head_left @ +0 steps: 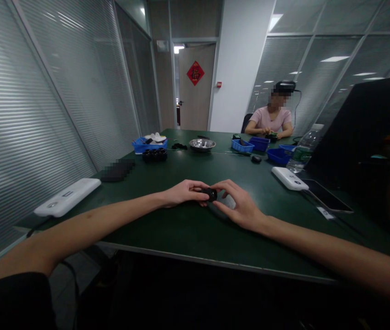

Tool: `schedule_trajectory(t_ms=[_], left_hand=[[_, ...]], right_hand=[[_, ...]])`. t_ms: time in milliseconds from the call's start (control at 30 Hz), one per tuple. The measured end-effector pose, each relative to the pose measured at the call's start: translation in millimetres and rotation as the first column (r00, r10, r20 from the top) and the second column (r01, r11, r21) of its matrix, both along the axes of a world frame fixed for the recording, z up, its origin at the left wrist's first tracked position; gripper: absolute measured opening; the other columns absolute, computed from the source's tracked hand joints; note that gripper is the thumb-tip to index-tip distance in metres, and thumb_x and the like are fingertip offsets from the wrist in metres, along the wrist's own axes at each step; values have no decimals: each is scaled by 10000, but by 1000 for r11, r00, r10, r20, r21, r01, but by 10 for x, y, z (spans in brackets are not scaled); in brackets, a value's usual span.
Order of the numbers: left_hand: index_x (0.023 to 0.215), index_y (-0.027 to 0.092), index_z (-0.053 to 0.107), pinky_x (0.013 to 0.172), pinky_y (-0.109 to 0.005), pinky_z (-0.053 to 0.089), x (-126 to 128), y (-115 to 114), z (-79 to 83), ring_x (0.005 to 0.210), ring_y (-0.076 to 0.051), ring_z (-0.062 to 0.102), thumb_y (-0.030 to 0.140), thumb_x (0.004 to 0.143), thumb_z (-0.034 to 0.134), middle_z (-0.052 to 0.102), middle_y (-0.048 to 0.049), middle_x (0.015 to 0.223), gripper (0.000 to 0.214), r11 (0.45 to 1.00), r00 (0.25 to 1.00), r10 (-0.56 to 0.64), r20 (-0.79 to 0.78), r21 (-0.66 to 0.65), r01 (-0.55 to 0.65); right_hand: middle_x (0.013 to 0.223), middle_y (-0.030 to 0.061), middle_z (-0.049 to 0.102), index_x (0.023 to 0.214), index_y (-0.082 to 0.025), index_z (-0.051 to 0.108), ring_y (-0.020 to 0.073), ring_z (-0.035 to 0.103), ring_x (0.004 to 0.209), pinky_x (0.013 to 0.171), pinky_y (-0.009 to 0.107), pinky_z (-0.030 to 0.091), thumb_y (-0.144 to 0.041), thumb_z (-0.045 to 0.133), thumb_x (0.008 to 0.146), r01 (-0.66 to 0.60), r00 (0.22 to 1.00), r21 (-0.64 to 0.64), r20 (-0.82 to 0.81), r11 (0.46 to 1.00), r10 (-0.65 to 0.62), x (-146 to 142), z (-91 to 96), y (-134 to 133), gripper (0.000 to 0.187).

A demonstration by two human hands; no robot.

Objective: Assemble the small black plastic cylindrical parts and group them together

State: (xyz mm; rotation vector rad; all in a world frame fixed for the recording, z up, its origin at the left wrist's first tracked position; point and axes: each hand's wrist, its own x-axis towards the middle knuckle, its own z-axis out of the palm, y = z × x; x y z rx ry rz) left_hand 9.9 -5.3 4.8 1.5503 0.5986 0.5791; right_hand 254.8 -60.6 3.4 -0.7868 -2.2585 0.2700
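Note:
A small black rounded part (211, 195), with a dark hollow at its right end, is held just above the green table. My left hand (189, 191) pinches it between thumb and fingers from the left. From the right, my right hand (238, 204) has its thumb and curled fingers at the part's right end and edge. What exactly the part is, I cannot make out. Its left side is hidden behind my left fingers.
On the green table (167, 233) stand a metal bowl (202, 145), several black round parts (154, 155), and blue trays (279, 156). White power banks (69, 197) lie at left and right, beside a phone (328, 196) and water bottle (301, 151). A co-worker (271, 120) sits opposite.

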Motion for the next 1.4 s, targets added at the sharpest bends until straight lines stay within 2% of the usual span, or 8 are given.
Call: schedule_trajectory(t_ms=[233,433,633,800,900,1000,1200,1400], left_hand=[[1237,119,678,905,-343,537,-11,45,-41,861,-152,710,311,830,835,742,-100,1065,477,1000,1000,-14,-3,14,14],[1207,107,688,879,-337,541,-1,15,-20,839,-151,708,330,809,853,738,-107,1067,485,1000,1000,-7,18,-7,7],[1231,112,678,891,-338,540,-9,13,-8,851,-152,708,320,826,841,742,-98,1055,483,1000,1000,-18,7,-13,18],[1213,106,682,873,-334,538,0,6,-11,836,-148,705,320,811,853,740,-100,1042,487,1000,1000,-7,22,-17,7],[1218,108,682,875,-336,537,3,1,-8,831,-146,706,320,816,849,741,-96,1034,484,1000,1000,-2,17,-14,2],[1217,111,684,881,-331,536,1,7,-13,838,-146,707,322,820,845,745,-89,1015,477,1000,1000,-9,11,-16,9],[1204,114,687,876,-340,539,6,-1,-17,830,-148,708,324,804,856,738,-100,1061,482,1000,1000,2,22,-20,-2],[1211,108,694,883,-336,537,2,-7,11,842,-146,706,318,824,836,743,-108,1055,463,1000,1000,-6,-13,0,6]], right_hand=[[1105,92,656,1250,-211,583,253,640,996,815,417,565,-363,636,989,106,994,-25,21,994,-105,-2,-11,6,307],[1205,106,622,1263,-232,572,254,621,1053,856,416,572,-264,638,975,-6,1000,24,11,1000,5,-3,4,5,297],[1109,95,659,1235,-217,584,259,642,996,822,420,569,-357,655,975,98,995,2,4,995,-98,0,6,-4,304],[1227,108,623,1269,-229,570,258,624,1062,878,429,565,-248,633,970,-3,1000,41,8,999,3,0,8,-10,306],[1225,108,624,1278,-230,559,269,619,1083,906,448,556,-259,662,953,21,1000,53,-14,998,-20,-5,5,-7,342],[1136,96,648,1228,-222,575,258,636,1017,887,445,558,-306,655,974,67,998,33,-17,997,-66,-4,0,3,280],[1236,108,599,1250,-236,566,265,605,1106,919,440,550,-209,643,953,-21,1000,65,-8,998,22,4,-3,-3,308],[1083,76,650,1227,-226,585,230,648,946,819,408,566,-341,595,1018,75,997,-47,2,996,-75,17,-11,1,238]])
